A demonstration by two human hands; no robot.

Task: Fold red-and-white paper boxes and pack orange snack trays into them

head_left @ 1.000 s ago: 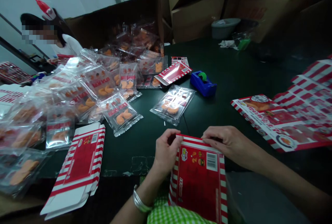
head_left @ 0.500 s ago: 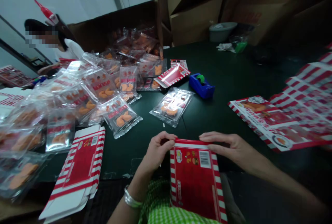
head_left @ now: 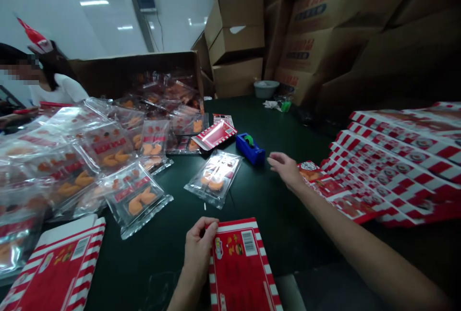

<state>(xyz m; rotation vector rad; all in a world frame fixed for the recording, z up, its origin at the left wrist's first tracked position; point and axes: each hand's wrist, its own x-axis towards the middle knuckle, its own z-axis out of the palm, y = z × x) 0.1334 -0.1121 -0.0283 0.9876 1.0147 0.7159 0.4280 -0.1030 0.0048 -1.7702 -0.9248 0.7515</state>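
A flat-sided red card box (head_left: 239, 272) with striped edges and a barcode stands in front of me at the table's near edge. My left hand (head_left: 200, 244) is closed on its top left corner, thumb against the printed face. Away from the box, my right hand (head_left: 286, 169) is stretched forward, its fingers partly extended close to the cutter end of a blue tape dispenser (head_left: 252, 149) with a green core. Whether a bit of tape is at the fingertips is too small to tell. A clear sealed pack (head_left: 216, 176) with orange pieces lies left of the dispenser.
Many clear packs (head_left: 133, 196) heap up at left, spilling from a large carton (head_left: 137, 68). Another red box (head_left: 59, 268) lies front left, a smaller red carton (head_left: 215, 134) behind. Striped printed sheets (head_left: 389, 172) fan out at right. A person (head_left: 68, 89) sits far left.
My right hand has left the box's top edge and moved forward to beside the tape dispenser. My left hand keeps hold of the box. The view has shifted, tilting up and right.
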